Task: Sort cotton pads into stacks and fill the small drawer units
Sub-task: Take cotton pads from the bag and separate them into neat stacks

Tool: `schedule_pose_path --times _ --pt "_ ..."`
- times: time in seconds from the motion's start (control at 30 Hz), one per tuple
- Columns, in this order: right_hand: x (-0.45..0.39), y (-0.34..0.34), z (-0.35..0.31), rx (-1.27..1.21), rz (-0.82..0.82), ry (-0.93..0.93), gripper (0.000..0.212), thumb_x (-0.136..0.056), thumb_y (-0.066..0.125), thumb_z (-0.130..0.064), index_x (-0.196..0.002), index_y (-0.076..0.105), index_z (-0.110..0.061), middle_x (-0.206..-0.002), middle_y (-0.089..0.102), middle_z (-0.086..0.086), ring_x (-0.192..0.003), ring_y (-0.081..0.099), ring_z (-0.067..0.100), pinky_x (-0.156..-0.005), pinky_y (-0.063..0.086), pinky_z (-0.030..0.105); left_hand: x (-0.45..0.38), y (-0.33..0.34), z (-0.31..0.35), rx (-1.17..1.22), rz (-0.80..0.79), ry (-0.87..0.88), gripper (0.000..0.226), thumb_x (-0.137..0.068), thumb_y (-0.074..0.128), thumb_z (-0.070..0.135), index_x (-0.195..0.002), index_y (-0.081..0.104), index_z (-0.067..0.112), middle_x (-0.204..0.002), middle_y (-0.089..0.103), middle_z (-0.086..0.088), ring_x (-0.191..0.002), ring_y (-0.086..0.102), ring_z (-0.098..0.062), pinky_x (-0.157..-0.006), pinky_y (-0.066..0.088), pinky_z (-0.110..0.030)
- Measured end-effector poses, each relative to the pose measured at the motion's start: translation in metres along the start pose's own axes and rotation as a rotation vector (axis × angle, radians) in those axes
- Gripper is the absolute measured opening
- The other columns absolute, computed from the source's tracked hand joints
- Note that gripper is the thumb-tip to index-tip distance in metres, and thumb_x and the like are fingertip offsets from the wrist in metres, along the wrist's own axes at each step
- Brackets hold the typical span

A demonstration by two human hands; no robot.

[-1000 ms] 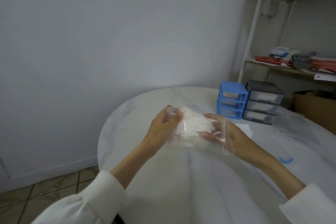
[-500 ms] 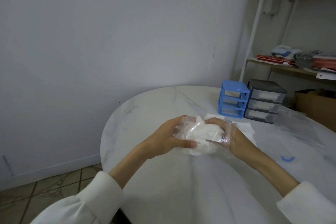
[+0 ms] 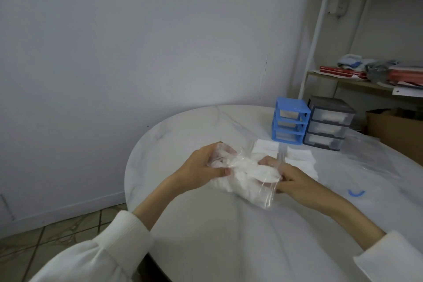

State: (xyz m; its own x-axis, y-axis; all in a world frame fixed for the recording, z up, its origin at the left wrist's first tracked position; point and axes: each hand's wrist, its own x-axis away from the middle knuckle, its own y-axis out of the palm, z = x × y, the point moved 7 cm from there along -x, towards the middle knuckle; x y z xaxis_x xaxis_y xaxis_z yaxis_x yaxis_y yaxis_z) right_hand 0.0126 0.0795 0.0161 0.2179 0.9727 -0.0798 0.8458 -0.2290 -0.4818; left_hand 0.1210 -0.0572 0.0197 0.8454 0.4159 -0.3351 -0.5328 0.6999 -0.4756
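A clear plastic bag of white cotton pads [image 3: 248, 178] hangs just above the white marble table [image 3: 217, 224], held between both hands. My left hand [image 3: 203, 167] grips its left end with fingers curled round the plastic. My right hand [image 3: 290, 181] grips the right end, fingers partly inside the bag's opening. Behind the bag, flat white cotton pads [image 3: 299, 158] lie on the table. A small blue drawer unit [image 3: 289, 121] and a grey drawer unit [image 3: 327, 126] stand side by side further back.
An empty clear plastic bag [image 3: 377, 158] lies at the right of the table, with a blue curved strip [image 3: 356, 193] near it. A shelf unit [image 3: 366, 75] with papers and a cardboard box [image 3: 396, 130] stand behind. The table's left edge drops to tiled floor.
Both hands have lowered the bag toward the table and squeezed it together. My right hand's fingers have closed round the bag's right end.
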Motion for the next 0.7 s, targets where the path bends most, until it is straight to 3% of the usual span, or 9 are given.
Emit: schedule_pose_path --times 0.07,0.17,0.3,0.33,0.4,0.5,0.6,0.67,0.7 --pt "0.007 -0.008 -0.005 0.103 0.098 -0.014 0.013 -0.084 0.065 -0.006 -0.095 0.063 -0.013 -0.082 0.064 0.006 -0.073 0.057 0.006 -0.064 0.046 0.014 0.0 -0.003 -0.006 -0.025 0.022 -0.017 0.03 -0.078 0.071 0.025 -0.105 0.062 0.035 -0.1 0.066 0.009 -0.095 0.061 -0.009 -0.081 0.049 -0.024" --pt "0.017 -0.025 -0.012 0.276 0.315 -0.057 0.015 -0.076 0.073 -0.009 -0.084 0.067 -0.021 -0.066 0.068 0.001 -0.062 0.059 0.007 -0.059 0.042 0.011 0.002 -0.01 -0.015 -0.044 0.062 -0.081 0.036 -0.083 0.07 0.02 -0.116 0.058 0.027 -0.102 0.063 0.01 -0.101 0.057 -0.009 -0.086 0.043 -0.02" --pt "0.024 -0.032 -0.004 0.275 0.368 0.003 0.023 -0.077 0.07 -0.006 -0.085 0.058 -0.024 -0.064 0.064 -0.001 -0.057 0.055 0.001 -0.058 0.038 0.009 0.008 -0.003 -0.009 -0.113 0.057 -0.082 0.087 -0.076 0.076 0.015 -0.143 0.023 0.031 -0.13 0.043 0.006 -0.124 0.039 -0.007 -0.1 0.031 -0.018" --pt "0.023 -0.03 -0.002 0.259 0.355 0.01 0.022 -0.077 0.07 -0.006 -0.084 0.058 -0.023 -0.066 0.065 0.001 -0.059 0.057 0.004 -0.059 0.038 0.009 0.009 -0.003 0.0 -0.233 0.096 -0.015 0.099 -0.073 0.078 0.016 -0.146 0.012 0.031 -0.138 0.033 0.005 -0.129 0.031 -0.007 -0.105 0.026 -0.021" --pt "0.022 -0.029 -0.003 0.254 0.362 -0.003 0.016 -0.077 0.07 -0.01 -0.08 0.059 -0.021 -0.07 0.065 0.0 -0.061 0.055 0.004 -0.058 0.038 0.01 0.011 -0.002 0.019 -0.536 0.172 0.151 0.11 -0.069 0.076 0.018 -0.147 0.0 0.032 -0.148 0.018 0.002 -0.136 0.015 -0.011 -0.115 0.017 -0.039" --pt "0.02 -0.027 -0.007 0.23 0.368 -0.016 0.012 -0.08 0.066 -0.007 -0.081 0.057 -0.016 -0.07 0.062 -0.001 -0.055 0.057 0.003 -0.058 0.041 0.014 0.012 0.014 0.038 -0.794 0.102 0.321 0.092 -0.068 0.066 0.015 -0.146 0.022 0.034 -0.149 0.026 0.003 -0.138 0.011 -0.012 -0.113 0.0 -0.059" --pt "0.018 -0.021 -0.009 0.11 0.329 -0.016 0.027 -0.085 0.061 -0.003 -0.104 0.058 -0.023 -0.086 0.062 -0.004 -0.063 0.065 0.011 -0.06 0.052 0.018 0.012 0.032 0.035 -0.711 -0.033 0.315 0.076 -0.071 0.059 0.02 -0.142 0.035 0.028 -0.141 0.041 0.007 -0.135 0.024 -0.008 -0.115 -0.007 -0.048" --pt "0.014 -0.014 -0.004 0.119 0.272 0.02 0.038 -0.084 0.066 -0.014 -0.114 0.052 -0.034 -0.097 0.059 -0.014 -0.077 0.062 0.007 -0.063 0.053 0.017 0.012 0.039 0.031 -0.515 -0.066 0.299 0.073 -0.07 0.057 0.023 -0.14 0.037 0.024 -0.136 0.046 0.007 -0.128 0.036 -0.008 -0.115 0.01 -0.028" --pt "0.012 -0.011 -0.002 0.165 0.241 0.037 0.041 -0.082 0.07 -0.023 -0.113 0.049 -0.039 -0.099 0.057 -0.019 -0.083 0.059 0.0 -0.065 0.05 0.012 0.012 0.041 0.029 -0.435 -0.07 0.296 0.071 -0.07 0.058 0.021 -0.139 0.04 0.022 -0.133 0.049 0.007 -0.123 0.041 -0.008 -0.109 0.021 -0.017"
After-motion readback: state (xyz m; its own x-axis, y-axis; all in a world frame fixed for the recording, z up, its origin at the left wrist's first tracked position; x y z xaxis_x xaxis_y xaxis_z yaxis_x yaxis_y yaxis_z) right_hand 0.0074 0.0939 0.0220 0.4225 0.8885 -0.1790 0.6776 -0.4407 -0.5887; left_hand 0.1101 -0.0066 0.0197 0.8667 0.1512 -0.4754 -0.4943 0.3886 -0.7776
